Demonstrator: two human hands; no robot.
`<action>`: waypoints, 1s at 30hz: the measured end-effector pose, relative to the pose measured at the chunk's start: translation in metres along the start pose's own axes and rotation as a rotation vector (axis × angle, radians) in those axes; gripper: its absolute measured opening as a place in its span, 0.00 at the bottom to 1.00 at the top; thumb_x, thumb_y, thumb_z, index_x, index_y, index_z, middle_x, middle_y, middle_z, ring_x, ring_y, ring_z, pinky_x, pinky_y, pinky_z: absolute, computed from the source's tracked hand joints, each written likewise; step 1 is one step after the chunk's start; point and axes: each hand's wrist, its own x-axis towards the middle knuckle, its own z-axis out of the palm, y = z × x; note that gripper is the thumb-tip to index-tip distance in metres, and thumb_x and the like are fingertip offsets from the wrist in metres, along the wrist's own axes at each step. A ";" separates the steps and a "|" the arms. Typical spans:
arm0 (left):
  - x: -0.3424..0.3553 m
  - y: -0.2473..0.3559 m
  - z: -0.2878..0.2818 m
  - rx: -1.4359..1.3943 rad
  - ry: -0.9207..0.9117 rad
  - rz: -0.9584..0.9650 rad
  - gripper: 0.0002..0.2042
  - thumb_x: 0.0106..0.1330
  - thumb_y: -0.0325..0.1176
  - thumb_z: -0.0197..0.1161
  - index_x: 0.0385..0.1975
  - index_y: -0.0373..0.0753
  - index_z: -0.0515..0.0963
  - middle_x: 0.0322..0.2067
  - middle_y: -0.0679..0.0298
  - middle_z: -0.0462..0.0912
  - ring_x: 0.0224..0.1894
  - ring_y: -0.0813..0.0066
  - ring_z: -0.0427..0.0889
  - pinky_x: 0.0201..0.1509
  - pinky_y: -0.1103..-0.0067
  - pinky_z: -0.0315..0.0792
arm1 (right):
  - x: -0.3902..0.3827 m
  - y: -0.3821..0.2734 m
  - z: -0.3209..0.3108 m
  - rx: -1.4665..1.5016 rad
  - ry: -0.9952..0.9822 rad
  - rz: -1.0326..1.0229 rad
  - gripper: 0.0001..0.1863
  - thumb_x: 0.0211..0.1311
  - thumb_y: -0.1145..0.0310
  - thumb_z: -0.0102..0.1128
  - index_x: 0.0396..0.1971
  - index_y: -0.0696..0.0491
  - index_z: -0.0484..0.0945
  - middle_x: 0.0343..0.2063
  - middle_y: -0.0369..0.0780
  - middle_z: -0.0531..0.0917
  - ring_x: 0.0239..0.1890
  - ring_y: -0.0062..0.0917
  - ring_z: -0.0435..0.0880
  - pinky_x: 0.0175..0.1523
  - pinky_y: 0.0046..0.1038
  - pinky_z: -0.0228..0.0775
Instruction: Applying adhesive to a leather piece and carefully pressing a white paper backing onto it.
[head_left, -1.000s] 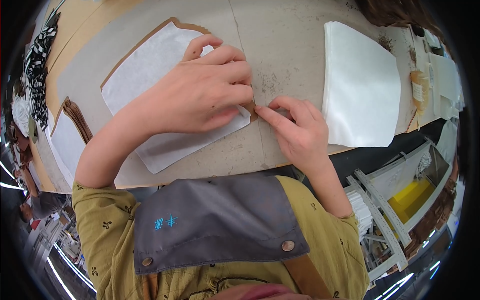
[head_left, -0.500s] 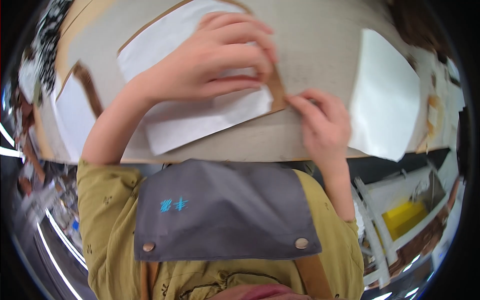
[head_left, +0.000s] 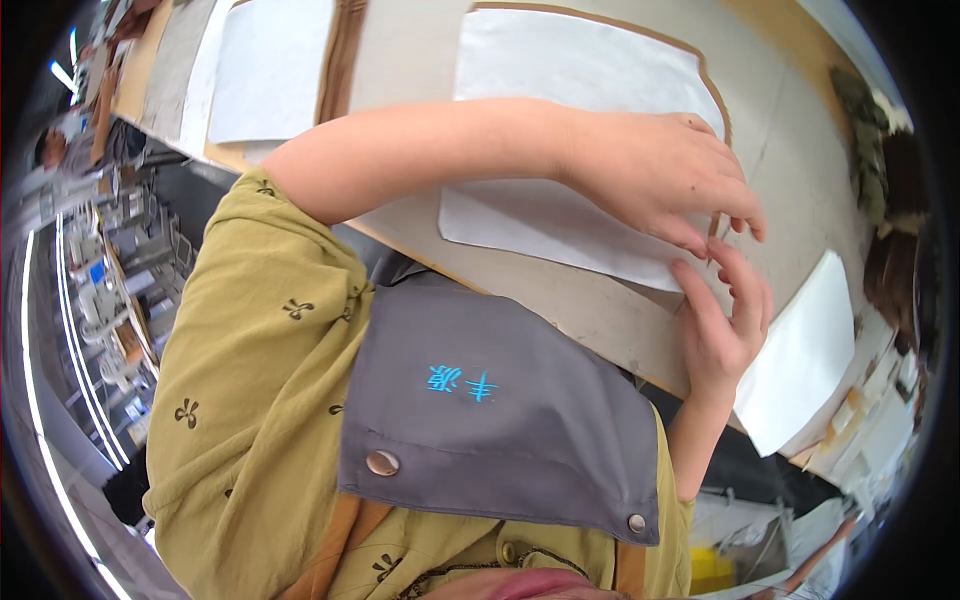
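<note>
A white-faced panel with a narrow brown edge [head_left: 570,50] lies flat on the worktable. Across it reaches my left arm, and my left hand [head_left: 670,185] is over the panel's right end, palm down, fingers bent past the brown edge and thumb apart from them. At the panel's near right corner, my right hand [head_left: 728,315] has its thumb and index finger at the brown edge, seemingly pinching it. The tips of both hands almost meet there. My left hand hides part of the right edge.
Another white panel [head_left: 270,70] lies at the left, beside a brown strip [head_left: 342,60]. A white sheet [head_left: 800,360] rests to the right of my right hand. Dark brown pieces [head_left: 895,270] are heaped at the far right. The worktable's front edge [head_left: 480,285] runs just before my apron.
The view has turned, so the panel now sits farther right. My left hand has come down closer to my right hand at the near corner. The right fingers remain at the brown edge.
</note>
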 end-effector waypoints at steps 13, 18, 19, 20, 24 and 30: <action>-0.198 0.062 0.004 0.515 0.210 -0.560 0.28 0.77 0.51 0.52 0.74 0.51 0.64 0.73 0.68 0.66 0.75 0.65 0.62 0.80 0.58 0.49 | -0.002 0.004 -0.006 -0.047 -0.092 0.016 0.23 0.36 0.85 0.66 0.36 0.48 0.91 0.47 0.37 0.86 0.43 0.32 0.83 0.44 0.30 0.77; -0.220 0.085 0.034 0.634 -0.022 -0.536 0.31 0.73 0.57 0.52 0.75 0.59 0.61 0.76 0.77 0.60 0.77 0.75 0.59 0.83 0.60 0.41 | -0.002 0.006 -0.003 -0.062 -0.076 -0.008 0.21 0.38 0.83 0.66 0.36 0.46 0.91 0.46 0.36 0.87 0.41 0.30 0.83 0.45 0.30 0.77; -0.227 0.086 0.036 0.699 -0.040 -0.541 0.31 0.73 0.58 0.51 0.75 0.61 0.62 0.76 0.79 0.61 0.77 0.76 0.59 0.83 0.60 0.41 | 0.000 0.005 -0.001 -0.085 -0.089 -0.007 0.21 0.38 0.83 0.66 0.36 0.46 0.91 0.46 0.36 0.87 0.41 0.30 0.83 0.45 0.30 0.77; -0.229 0.084 0.038 0.764 -0.060 -0.547 0.30 0.73 0.59 0.50 0.75 0.63 0.62 0.76 0.81 0.61 0.77 0.78 0.60 0.83 0.61 0.40 | 0.001 0.005 0.001 -0.084 -0.101 -0.021 0.21 0.38 0.82 0.66 0.36 0.46 0.91 0.46 0.35 0.87 0.40 0.30 0.83 0.45 0.30 0.77; -0.227 0.081 0.039 0.749 -0.027 -0.538 0.29 0.74 0.61 0.48 0.74 0.65 0.64 0.75 0.82 0.61 0.76 0.78 0.61 0.83 0.61 0.41 | -0.003 0.009 0.000 -0.082 -0.106 -0.043 0.21 0.37 0.81 0.67 0.36 0.46 0.90 0.46 0.34 0.87 0.39 0.30 0.83 0.44 0.29 0.76; -0.222 0.078 0.041 0.714 0.006 -0.488 0.29 0.71 0.61 0.51 0.71 0.63 0.68 0.73 0.80 0.67 0.75 0.74 0.63 0.83 0.61 0.45 | -0.010 0.010 -0.002 -0.093 -0.103 -0.068 0.22 0.39 0.84 0.66 0.36 0.47 0.90 0.46 0.35 0.87 0.40 0.31 0.84 0.43 0.30 0.77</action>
